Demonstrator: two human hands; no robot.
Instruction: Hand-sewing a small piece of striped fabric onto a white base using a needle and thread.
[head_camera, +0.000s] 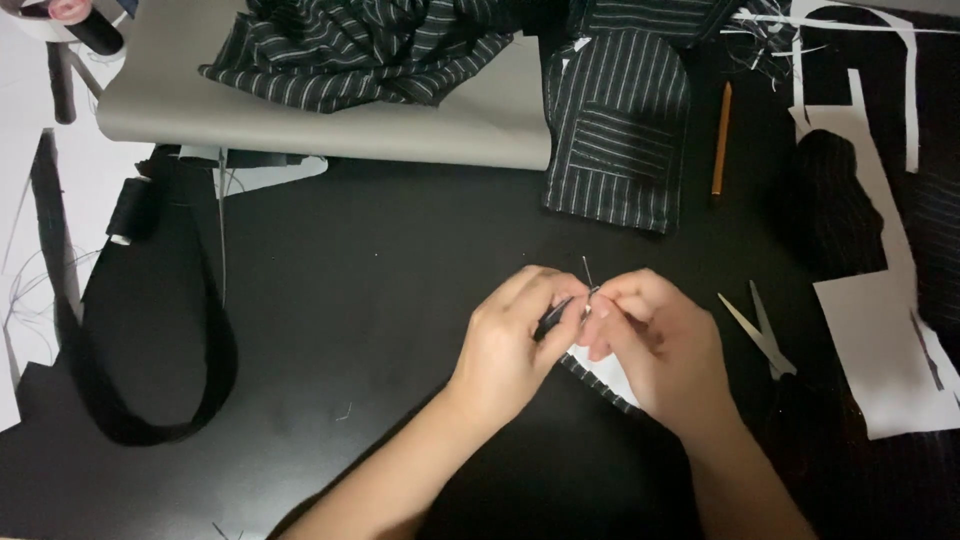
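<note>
Hands meet over the middle of a black surface (380, 300): the left hand (510, 345) pinches a slim dark tool (553, 318) between closed fingers, while the right hand (655, 345) is clamped on a small striped fabric piece (600, 378) with a pale backing, which sits beneath both palms. A thin needle-like point (587, 270) rises between the fingertips; what it belongs to is hard to make out. Just right of the hands lie silver scissors (760, 330), their handles lost against dark cloth. Toward the far edge, a striped pocket panel (620, 140) lies beside an orange pencil (721, 138), with crumpled striped cloth (350, 50) piled on a grey sheet (330, 125). A black strap (215, 350) loops near the left edge, close to a black thread spool (128, 212). White paper pieces (880, 340) crowd the right edge. Most of the fabric piece is hidden under the fingers, and the far left corner's objects are cut off.
</note>
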